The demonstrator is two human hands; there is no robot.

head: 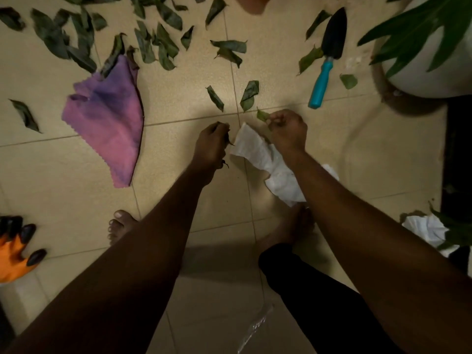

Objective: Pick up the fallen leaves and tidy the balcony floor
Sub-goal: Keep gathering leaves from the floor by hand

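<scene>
**Gathering leaves by hand beside the white pot**

Both hands work low over the tiled floor [178, 180]. The left hand [212, 144] is curled round a small bunch of dark leaves [227, 139]; the right hand [287, 131] pinches one green leaf [262, 115] at its fingertips. A crumpled white sheet [258, 152] lies under the right wrist; whether it is a bag or paper I cannot tell, and nothing shows inside it.

The white pot [421, 80] stands at the right edge, with green fronds [419, 24] overhanging it and hiding its inside.

Most fallen leaves [153, 42] lie scattered across the far tiles, and two [249, 94] sit just beyond the hands. A purple cloth [107, 118] lies to the left, its top edge touching leaves. A blue-handled trowel [327, 54] lies near the pot, and an orange glove [15, 249] is at the left edge. Bare tile runs between the cloth and the hands.
</scene>
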